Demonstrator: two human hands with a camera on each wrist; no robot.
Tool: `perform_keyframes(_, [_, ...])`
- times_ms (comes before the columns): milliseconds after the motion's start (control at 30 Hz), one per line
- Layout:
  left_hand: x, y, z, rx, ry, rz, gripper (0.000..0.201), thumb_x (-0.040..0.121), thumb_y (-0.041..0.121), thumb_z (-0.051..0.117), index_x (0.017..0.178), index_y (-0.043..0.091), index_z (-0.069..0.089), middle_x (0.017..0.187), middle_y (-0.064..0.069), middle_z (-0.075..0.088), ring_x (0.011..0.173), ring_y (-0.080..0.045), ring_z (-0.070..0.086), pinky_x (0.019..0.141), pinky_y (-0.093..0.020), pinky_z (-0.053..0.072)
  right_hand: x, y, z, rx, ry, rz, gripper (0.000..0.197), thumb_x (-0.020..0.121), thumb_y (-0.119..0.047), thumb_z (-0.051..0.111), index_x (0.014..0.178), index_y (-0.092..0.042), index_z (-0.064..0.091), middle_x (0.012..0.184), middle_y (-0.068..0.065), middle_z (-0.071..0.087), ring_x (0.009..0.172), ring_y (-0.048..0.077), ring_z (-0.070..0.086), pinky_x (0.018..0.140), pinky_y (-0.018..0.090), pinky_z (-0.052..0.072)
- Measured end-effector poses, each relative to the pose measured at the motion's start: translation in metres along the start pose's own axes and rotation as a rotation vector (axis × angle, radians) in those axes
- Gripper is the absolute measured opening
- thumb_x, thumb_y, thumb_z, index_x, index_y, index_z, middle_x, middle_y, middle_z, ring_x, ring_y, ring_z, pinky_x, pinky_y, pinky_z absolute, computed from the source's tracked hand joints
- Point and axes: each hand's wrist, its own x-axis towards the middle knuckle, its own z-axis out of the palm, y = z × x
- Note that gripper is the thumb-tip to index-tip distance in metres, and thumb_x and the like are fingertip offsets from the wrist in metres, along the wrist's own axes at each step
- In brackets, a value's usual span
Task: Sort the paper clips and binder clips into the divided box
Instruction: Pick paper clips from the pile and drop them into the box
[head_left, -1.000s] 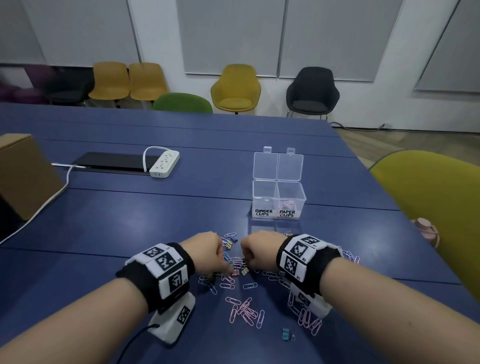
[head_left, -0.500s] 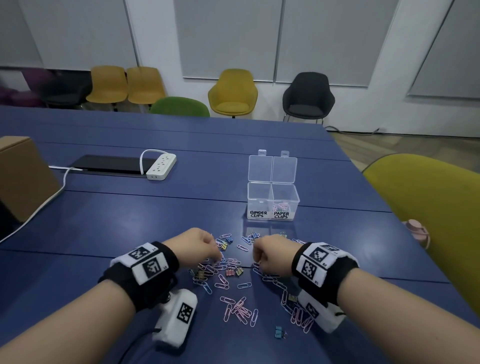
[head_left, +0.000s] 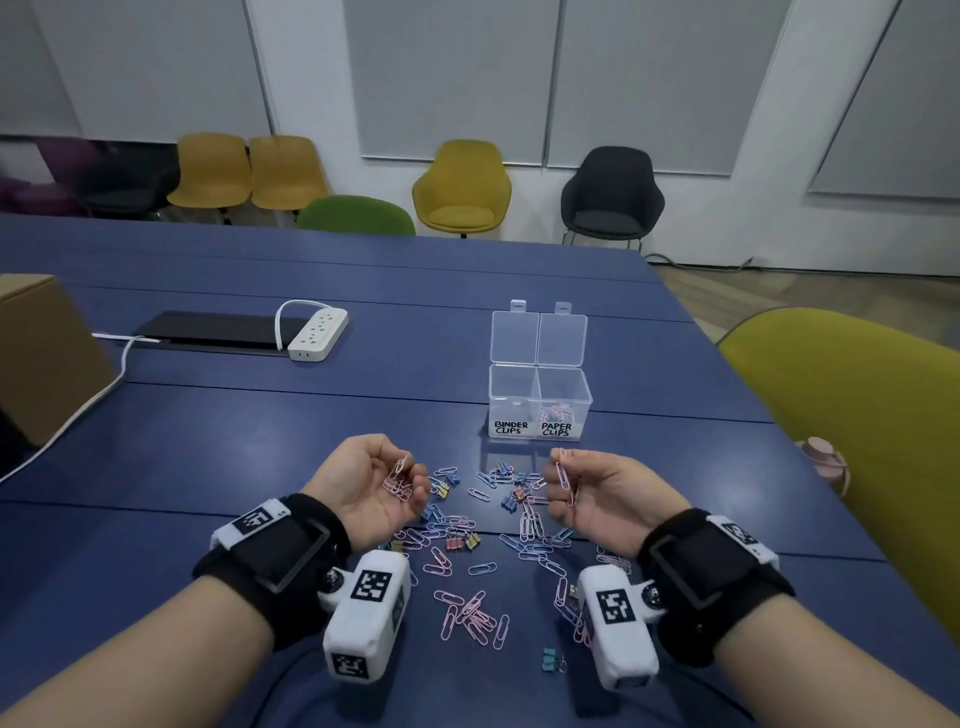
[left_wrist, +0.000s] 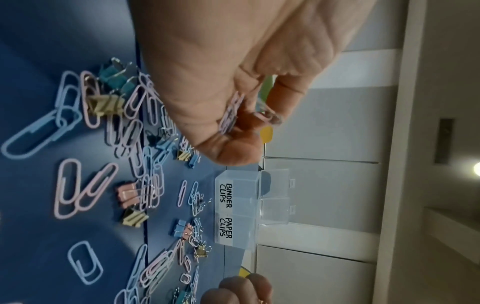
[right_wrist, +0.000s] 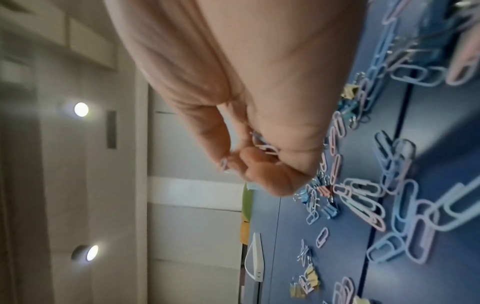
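Behind the divided box (head_left: 539, 395) lay nothing I needed; before it sprawled the clip pile (head_left: 467, 540). My left hand (head_left: 363, 488) cupped pink paper clips (head_left: 399, 480), my right hand (head_left: 597, 493) pinched several more (head_left: 563, 475). Loose, tangled clips could slip or fall into the binder side.

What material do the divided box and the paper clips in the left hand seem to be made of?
Divided box: clear, glossy, probably hard plastic; the table shows through its walls. Paper clips in the left hand: thin bent wire, likely metal with a matte pastel pink coating; the core is not visible.
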Motion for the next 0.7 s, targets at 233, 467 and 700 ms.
perform_keyframes(233, [-0.001,-0.006,0.004,-0.022,0.013,-0.020,0.006,0.075,0.007,0.040,0.069,0.010,0.041,0.065,-0.007,0.044,0.049,-0.016,0.041,0.039,-0.018,0.038,0.002,0.004,-0.003,0.170,0.153,0.029,0.027,0.093,-0.022,0.042,0.068,-0.011,0.044,0.056,0.001,0.036,0.040,0.012,0.036,0.033,0.018,0.028])
perform_keyframes(467, [0.008,-0.008,-0.003,0.041,0.093,-0.097,0.049,0.098,0.036,0.044,0.055,0.015,0.033,0.057,-0.001,0.034,0.024,-0.005,0.027,0.024,-0.011,0.016,0.003,-0.002,0.000,-0.103,0.242,0.092,0.022,0.098,-0.011,0.039,0.084,-0.005,0.055,0.042,-0.006,0.027,0.034,0.007,0.025,0.034,0.015,0.018])
perform_keyframes(700, [0.009,-0.003,0.006,0.269,0.099,-0.151,0.048,0.097,0.042,0.044,0.056,0.019,0.035,0.041,0.005,0.029,0.028,-0.007,0.026,0.031,-0.011,0.016,0.007,-0.009,0.001,-0.277,0.261,0.112,0.017,0.095,-0.005,0.035,0.095,-0.006,0.052,0.051,-0.003,0.032,0.035,0.007,0.022,0.037,0.015,0.019])
